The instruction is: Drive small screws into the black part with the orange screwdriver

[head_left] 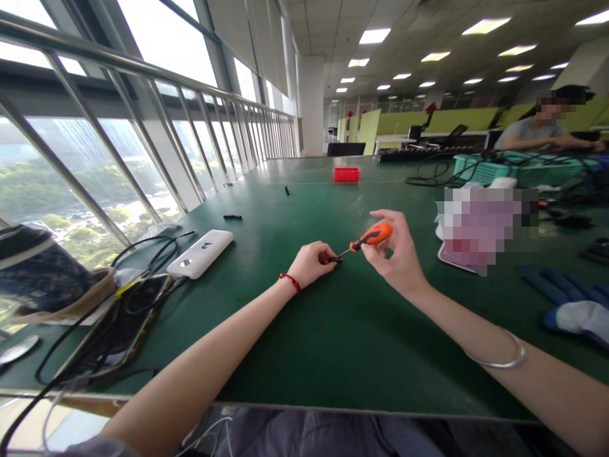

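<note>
Your left hand (311, 261) rests knuckles-down on the green desk (295, 330), fingers curled shut around a small black part (334, 259), pinning it against the surface so that it cannot turn; the part is too small to identify, though it looks like a plastic fitting. Your right hand (397, 251) is raised just above the desk, thumb and fingers closed on the orange handle of a small screwdriver (368, 238), held at a slant so that its thin shaft runs down and left to meet the black part at your left fingertips. A red cord (290, 281) circles your left wrist; a silver bangle (499, 355) sits on your right forearm. Near your left arm lies a white power bank (200, 252), its black cables (109, 311) trailing to the desk's near left corner beside a dark patterned bag (38, 266). Further out, two loose black bits (233, 217) lie apart on the bare green, and a red tray (346, 174) stands well beyond them. To your right lie blue gloves (566, 298) and a teal basket (485, 170) among more cables, where another person (537, 130) sits at the far end.
</note>
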